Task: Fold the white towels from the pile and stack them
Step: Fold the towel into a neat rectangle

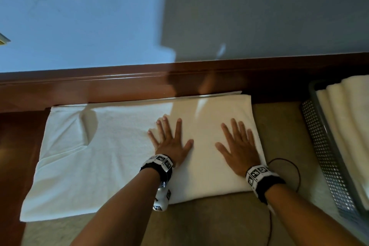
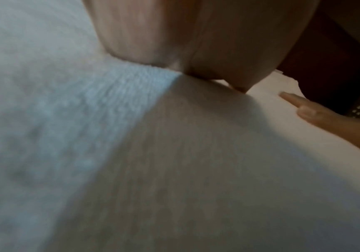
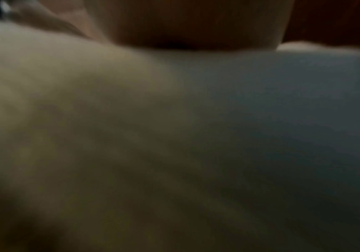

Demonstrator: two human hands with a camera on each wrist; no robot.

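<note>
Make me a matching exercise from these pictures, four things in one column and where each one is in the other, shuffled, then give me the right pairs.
Things:
1. left hand
2. right hand
3. basket
4. black cable

Places:
A. far right, holding white towels
B. flat on the towel's folded part, nearest its right edge
C. on the tan surface by the right wrist
D. flat on the towel, by the fold's left edge

Pairs: 1-D, 2-B, 3-A, 4-C

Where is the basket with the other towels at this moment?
In the head view the basket sits at the far right edge, on the beige surface, right of the towel under both hands; towels lie inside it.
</note>
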